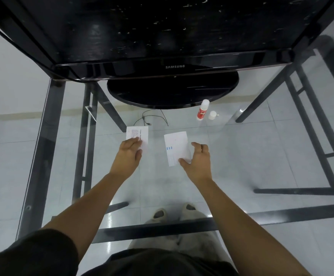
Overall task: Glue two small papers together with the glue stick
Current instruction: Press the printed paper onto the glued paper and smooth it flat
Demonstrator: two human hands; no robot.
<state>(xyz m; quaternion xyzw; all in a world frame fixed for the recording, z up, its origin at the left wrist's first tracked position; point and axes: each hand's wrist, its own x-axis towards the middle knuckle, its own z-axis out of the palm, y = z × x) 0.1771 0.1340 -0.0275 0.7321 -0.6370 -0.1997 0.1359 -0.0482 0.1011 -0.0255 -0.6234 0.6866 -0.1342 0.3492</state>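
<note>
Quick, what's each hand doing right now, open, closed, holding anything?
Left hand: open, fingers flat on the left paper.
Right hand: thumb on the right paper, fingers curled beside it; pinch cannot be told.
</note>
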